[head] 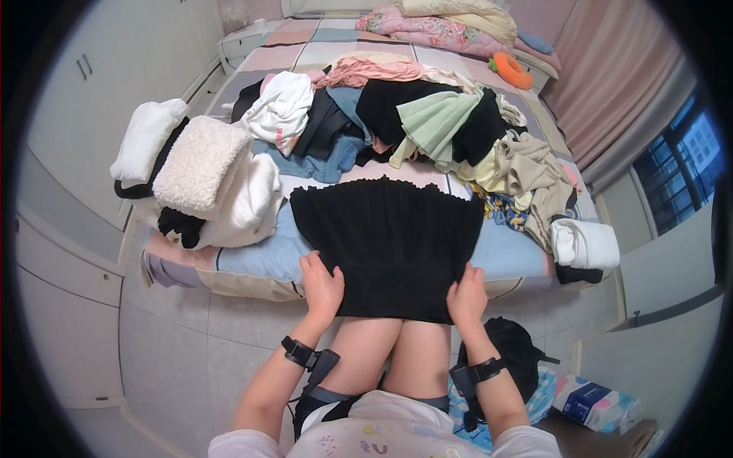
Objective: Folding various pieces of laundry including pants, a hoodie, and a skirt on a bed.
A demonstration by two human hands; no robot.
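A black pleated skirt [389,240] lies spread over the near edge of the bed, its ruffled hem towards the heaped clothes and its smooth band hanging over my thighs. My left hand [322,285] grips the skirt's left side, and my right hand [468,295] grips the right side at about the same height. Beyond the hem lie blue denim [320,157], a white printed shirt [280,111], a light green pleated garment [441,123] and beige clothing [532,172], all loosely heaped. A stack topped by a folded cream fleece [200,166] stands to the left.
White folded cloth [585,243] rests on the bed's right corner. An orange ring-shaped plush [512,71] and a floral quilt [435,31] lie farther back. On the floor at right are a black backpack [507,349] and a packaged bundle [592,401]. White cabinets [80,114] line the left.
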